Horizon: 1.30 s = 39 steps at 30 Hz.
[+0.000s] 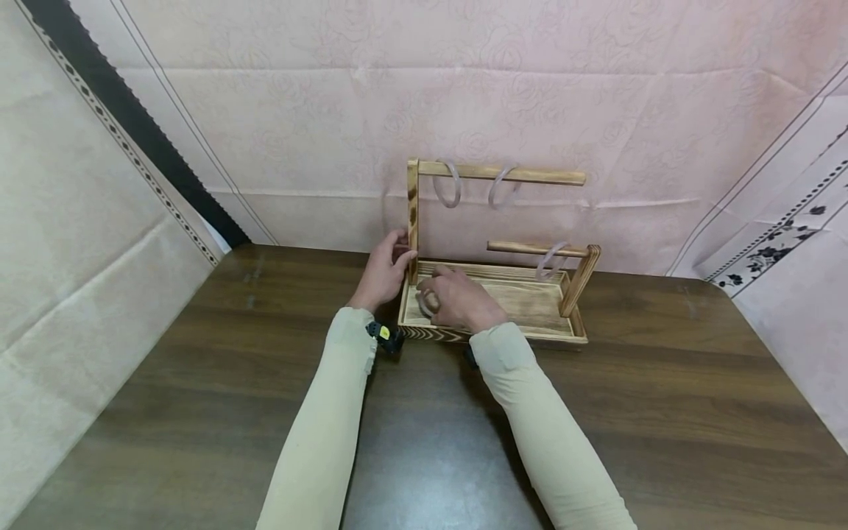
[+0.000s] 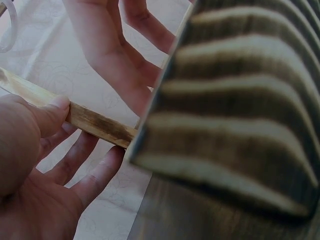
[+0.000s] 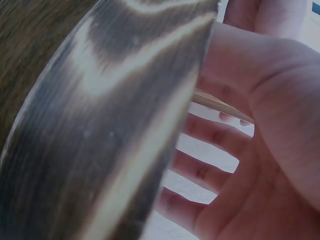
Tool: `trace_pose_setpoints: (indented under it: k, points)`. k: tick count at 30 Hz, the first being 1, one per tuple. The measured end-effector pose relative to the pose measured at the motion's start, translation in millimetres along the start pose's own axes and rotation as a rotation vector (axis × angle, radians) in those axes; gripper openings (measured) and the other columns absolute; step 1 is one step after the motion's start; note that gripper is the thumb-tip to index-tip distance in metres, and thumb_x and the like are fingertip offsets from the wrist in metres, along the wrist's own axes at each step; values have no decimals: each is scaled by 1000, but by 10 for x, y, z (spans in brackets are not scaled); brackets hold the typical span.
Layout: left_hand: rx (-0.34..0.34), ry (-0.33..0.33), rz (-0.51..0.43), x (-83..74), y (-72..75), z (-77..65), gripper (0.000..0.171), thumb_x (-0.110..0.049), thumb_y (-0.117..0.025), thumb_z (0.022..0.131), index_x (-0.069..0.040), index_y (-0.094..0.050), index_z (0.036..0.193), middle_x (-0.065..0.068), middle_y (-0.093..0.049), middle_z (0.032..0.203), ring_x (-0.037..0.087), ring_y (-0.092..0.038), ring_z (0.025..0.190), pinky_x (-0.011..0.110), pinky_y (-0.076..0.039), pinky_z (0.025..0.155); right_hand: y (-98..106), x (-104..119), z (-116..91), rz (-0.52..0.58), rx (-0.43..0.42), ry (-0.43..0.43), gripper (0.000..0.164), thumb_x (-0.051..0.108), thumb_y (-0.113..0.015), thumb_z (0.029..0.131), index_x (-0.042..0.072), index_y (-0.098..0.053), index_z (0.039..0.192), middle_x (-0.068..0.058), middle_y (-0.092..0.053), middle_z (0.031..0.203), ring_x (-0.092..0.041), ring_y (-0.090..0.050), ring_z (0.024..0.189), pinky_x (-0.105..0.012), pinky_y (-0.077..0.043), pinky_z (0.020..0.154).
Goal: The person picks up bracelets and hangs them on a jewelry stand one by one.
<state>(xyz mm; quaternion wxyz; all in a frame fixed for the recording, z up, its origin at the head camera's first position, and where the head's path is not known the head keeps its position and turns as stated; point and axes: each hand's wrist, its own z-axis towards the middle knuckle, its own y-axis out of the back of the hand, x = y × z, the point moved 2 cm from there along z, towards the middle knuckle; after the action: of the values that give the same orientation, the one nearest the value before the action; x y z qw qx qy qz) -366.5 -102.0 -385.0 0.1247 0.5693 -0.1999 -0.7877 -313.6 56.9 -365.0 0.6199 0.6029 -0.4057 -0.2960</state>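
Observation:
A wooden stand (image 1: 523,291) has a tray base, a tall left post (image 1: 413,210) and a shorter right post (image 1: 579,281), each with a bar. My left hand (image 1: 384,271) grips the tall post low down; the left wrist view shows its thumb and fingers on either side of this post (image 2: 100,122). My right hand (image 1: 464,298) reaches into the tray's left end, its fingers at a pale bracelet (image 1: 425,305) that they partly cover. In the right wrist view the tray's striped side (image 3: 115,120) hides the fingertips of the right hand (image 3: 240,135).
Two clear bracelets hang on the upper bar (image 1: 550,177); one of them (image 1: 501,188) is near its middle. Another bracelet (image 1: 548,261) hangs on the lower bar (image 1: 513,248). The stand is on a brown wooden table (image 1: 662,397), before a pink patterned cloth (image 1: 318,132).

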Motion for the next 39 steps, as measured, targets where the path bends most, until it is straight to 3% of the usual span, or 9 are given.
trace_pose_setpoints:
  k: [12,39]
  points:
    - [8,-4,-26,-12,4,-7,39,-14,-54,106,-4,-47,143,19,-60,135,31,-58,129,44,-51,108,25,0,-35,12,-47,-1,60,19,-86,79,21,-66,135,-7,-55,135,-34,-53,123,-49,-57,93]
    - [9,-15,-43,11,-4,-3,36,-14,-53,106,-5,-48,141,18,-60,134,31,-58,129,44,-52,107,130,38,-149,62,-125,12,66,20,-89,78,21,-62,139,-7,-54,135,-31,-48,121,-48,-54,99]
